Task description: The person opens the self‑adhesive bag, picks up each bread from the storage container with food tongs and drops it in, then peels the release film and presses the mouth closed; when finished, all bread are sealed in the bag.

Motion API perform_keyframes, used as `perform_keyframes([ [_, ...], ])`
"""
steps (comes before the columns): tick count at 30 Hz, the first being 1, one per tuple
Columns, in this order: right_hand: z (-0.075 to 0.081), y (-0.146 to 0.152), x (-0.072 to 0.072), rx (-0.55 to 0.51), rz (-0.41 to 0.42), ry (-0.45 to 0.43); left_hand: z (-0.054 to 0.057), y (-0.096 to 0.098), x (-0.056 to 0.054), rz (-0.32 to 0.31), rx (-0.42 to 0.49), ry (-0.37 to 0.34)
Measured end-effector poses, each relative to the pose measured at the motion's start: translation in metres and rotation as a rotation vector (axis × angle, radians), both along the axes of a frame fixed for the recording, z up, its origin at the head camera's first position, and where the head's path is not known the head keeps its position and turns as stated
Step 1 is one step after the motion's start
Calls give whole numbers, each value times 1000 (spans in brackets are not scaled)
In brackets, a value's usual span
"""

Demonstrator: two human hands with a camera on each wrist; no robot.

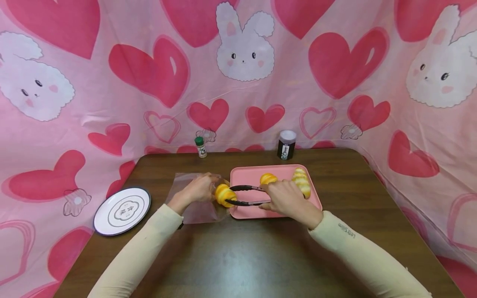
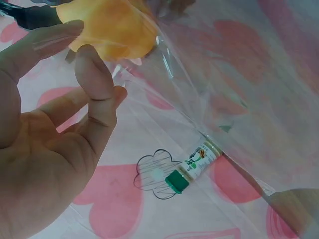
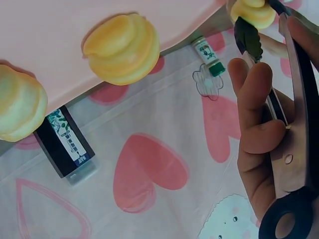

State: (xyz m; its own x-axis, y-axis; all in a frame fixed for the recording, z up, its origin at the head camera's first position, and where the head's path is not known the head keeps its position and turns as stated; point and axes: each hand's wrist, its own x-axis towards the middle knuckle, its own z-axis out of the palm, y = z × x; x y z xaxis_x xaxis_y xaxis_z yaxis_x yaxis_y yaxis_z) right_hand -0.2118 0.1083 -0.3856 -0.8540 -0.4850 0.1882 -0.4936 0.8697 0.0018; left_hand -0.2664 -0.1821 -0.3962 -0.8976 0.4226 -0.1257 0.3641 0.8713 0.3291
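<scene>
Since the glossy yellow striped roll sits at the mouth of the clear plastic bag, the left hand, fingers curled on the film, seems to keep that opening spread. The right hand is clamped round silver tongs with black tips, their tips on the roll (by the left edge of the pink rectangular tray). Brown wooden tabletop leaves room toward the frame's lower centre.
</scene>
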Motion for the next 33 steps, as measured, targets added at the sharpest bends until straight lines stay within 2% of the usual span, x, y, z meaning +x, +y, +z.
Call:
perform_keyframes([
  [5, 3, 0, 0, 10, 40, 55, 1, 1, 1, -20, -48, -18],
  [10, 8, -4, 0, 35, 72, 93, 4, 2, 2, -12, -34, -50],
  [16, 17, -9, -1, 70, 70, 119, 6, 1, 2, -33, -36, -1],
  [22, 20, -15, -1, 92, 68, 88, 9, 4, 4, -92, -22, -4],
  [28, 21, -18, -1, 103, 59, 59, 6, 5, 4, -149, 4, 21],
  [33, 18, -16, -4, 99, 58, 58, 5, 2, 3, -168, 42, -13],
])
